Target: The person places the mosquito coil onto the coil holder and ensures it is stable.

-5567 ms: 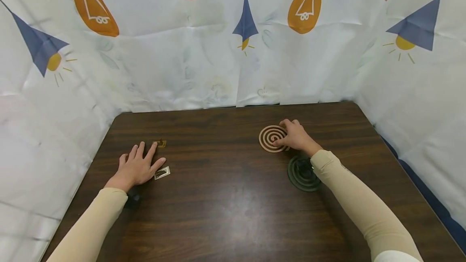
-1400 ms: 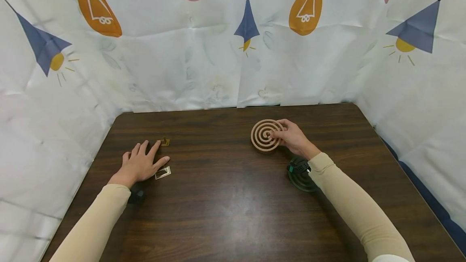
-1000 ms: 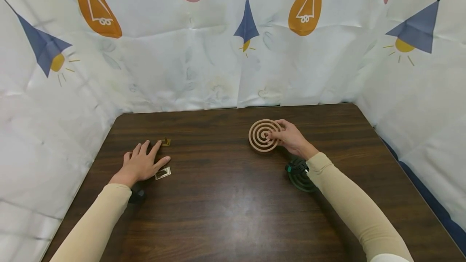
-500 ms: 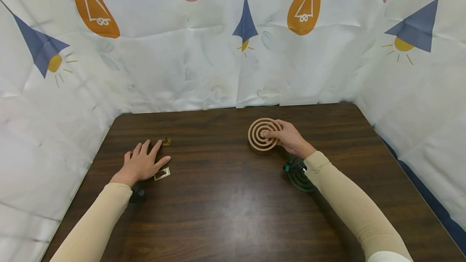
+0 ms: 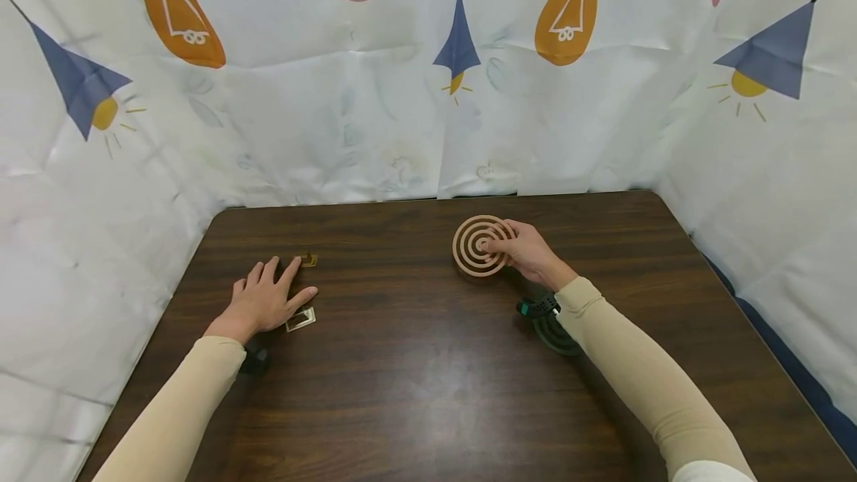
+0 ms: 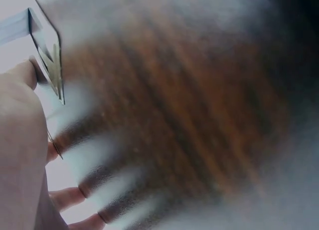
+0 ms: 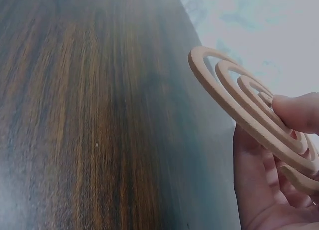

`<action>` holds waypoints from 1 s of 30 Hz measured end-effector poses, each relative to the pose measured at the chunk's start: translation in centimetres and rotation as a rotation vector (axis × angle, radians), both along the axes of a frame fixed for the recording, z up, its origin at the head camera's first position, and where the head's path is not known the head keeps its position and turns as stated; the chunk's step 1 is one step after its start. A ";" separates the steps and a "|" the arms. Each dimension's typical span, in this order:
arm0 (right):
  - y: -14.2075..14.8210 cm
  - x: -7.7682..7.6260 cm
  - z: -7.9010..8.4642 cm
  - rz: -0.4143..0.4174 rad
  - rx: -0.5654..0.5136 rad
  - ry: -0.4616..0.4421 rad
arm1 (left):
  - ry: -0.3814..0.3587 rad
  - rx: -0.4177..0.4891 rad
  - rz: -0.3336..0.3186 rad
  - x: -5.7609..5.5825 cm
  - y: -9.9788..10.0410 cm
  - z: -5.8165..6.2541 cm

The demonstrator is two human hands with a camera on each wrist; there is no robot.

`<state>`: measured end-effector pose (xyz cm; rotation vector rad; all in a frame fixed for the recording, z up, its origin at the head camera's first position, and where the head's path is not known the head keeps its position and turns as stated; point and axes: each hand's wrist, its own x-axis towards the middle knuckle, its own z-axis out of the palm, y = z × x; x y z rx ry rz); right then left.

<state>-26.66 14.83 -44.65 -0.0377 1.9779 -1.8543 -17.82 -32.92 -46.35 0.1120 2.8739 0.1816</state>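
A tan mosquito coil point(image 5: 456, 245) is held up off the table, tilted, by my right hand point(image 5: 534, 254). In the right wrist view the thumb presses on the face of the coil point(image 7: 219, 97) near its centre, with fingers behind it. A dark green mosquito coil point(image 5: 557, 342) lies on the table, partly hidden under the right wrist. My left hand point(image 5: 261, 302) rests on the table, fingers spread. Its index fingertip touches or nearly touches a small gold-coloured metal stand point(image 5: 310, 262); a silvery metal stand point(image 5: 301, 320) lies beside the thumb.
The dark wooden table point(image 5: 402, 378) has rounded far corners. White patterned cloth point(image 5: 388, 117) hangs round its back and sides. A black wrist camera point(image 5: 539, 308) sits under the right wrist, above the green coil; another dark device point(image 5: 254, 360) is under the left wrist.
From the table, my right hand has lifted the tan coil, then drifted slightly left with it. My left hand stays almost in place.
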 end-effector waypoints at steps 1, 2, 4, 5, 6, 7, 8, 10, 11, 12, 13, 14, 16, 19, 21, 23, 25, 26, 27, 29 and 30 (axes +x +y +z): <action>-0.1 0.0 0.0 -0.004 -0.002 0.001 | 0.004 0.003 -0.001 0.0 0.0 0.0; -0.2 0.0 0.1 -0.005 -0.002 0.004 | 0.007 0.003 0.000 0.0 0.1 0.0; -0.4 0.1 0.3 -0.002 -0.006 0.010 | 0.017 0.000 -0.002 0.0 0.1 0.0; -0.5 0.1 0.3 -0.002 -0.011 0.009 | 0.021 -0.006 -0.005 0.0 0.1 0.1; -0.7 0.1 0.3 0.000 -0.017 0.007 | 0.023 -0.012 -0.005 0.0 0.0 0.0; -0.8 0.1 0.4 0.001 -0.019 0.007 | 0.026 -0.018 -0.008 0.1 -0.1 0.0; -1.0 0.1 0.4 0.003 -0.018 0.009 | 0.025 -0.023 -0.008 0.1 -0.1 -0.1; -1.3 -0.1 0.4 0.000 -0.022 0.010 | 0.025 -0.026 -0.010 0.1 -0.1 -0.1; -1.5 -0.1 0.4 -0.002 -0.022 0.011 | 0.028 -0.027 -0.012 0.2 -0.1 -0.1; -1.6 -0.1 0.4 -0.002 -0.025 0.014 | 0.030 -0.027 -0.012 0.2 -0.2 -0.1; -1.7 -0.2 0.4 -0.001 -0.027 0.016 | 0.034 -0.026 -0.014 0.2 -0.1 0.0; -1.8 -0.2 0.3 0.005 -0.028 0.020 | 0.036 -0.026 -0.015 0.3 -0.1 0.0; -2.1 -0.3 0.3 0.010 -0.036 0.019 | 0.041 -0.030 -0.018 0.3 -0.1 0.1; -2.4 -0.3 0.3 0.011 -0.039 0.017 | 0.050 -0.033 -0.025 0.3 -0.1 0.1; -2.7 -0.3 0.3 0.007 -0.032 0.019 | 0.053 -0.033 -0.030 0.3 -0.1 -0.1; -3.0 -0.3 0.4 0.005 -0.026 0.025 | 0.053 -0.031 -0.033 0.2 -0.2 -0.2; -3.3 -0.4 0.5 0.008 -0.029 0.030 | 0.053 -0.033 -0.033 0.1 -0.2 -0.4; -3.5 -0.4 0.5 0.008 -0.032 0.030 | 0.050 -0.033 -0.033 0.1 -0.2 -0.4; -3.6 -0.4 0.5 0.009 -0.039 0.029 | 0.049 -0.034 -0.032 0.1 -0.1 -0.4; -3.9 -0.4 0.4 0.012 -0.053 0.028 | 0.052 -0.035 -0.032 0.1 0.0 -0.4; -4.0 -0.5 0.4 0.013 -0.063 0.026 | 0.054 -0.037 -0.033 0.1 0.0 -0.4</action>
